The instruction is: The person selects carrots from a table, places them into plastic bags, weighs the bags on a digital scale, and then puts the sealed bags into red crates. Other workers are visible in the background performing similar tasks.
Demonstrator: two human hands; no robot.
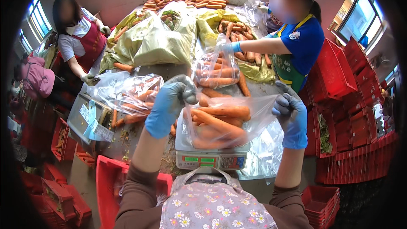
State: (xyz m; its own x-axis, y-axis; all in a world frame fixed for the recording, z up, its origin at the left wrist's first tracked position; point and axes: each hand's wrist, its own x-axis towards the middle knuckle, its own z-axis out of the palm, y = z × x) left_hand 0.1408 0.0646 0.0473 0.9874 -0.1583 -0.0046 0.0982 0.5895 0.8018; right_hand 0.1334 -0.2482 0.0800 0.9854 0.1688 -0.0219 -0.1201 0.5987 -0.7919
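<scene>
A clear plastic bag (258,112) full of carrots (220,125) rests on a digital weighing scale (197,161) in front of me. My left hand (171,97), in a blue glove with grey fingers, is closed on the bag's left upper edge. On the other side my right hand (290,114), gloved the same way, grips the right upper edge, so the bag's mouth is stretched wide between them. Both hands are raised above the scale, apart from the carrots. Flat plastic bags (265,154) lie on the table right of the scale.
Across the table, large yellowish sacks (159,46) and heaped carrots (207,1) cover the far side. Another person's gloved hand (234,47) holds a bag of carrots (218,70); a worker at left touches a bag (127,89). Red crates (112,191) stand around the table.
</scene>
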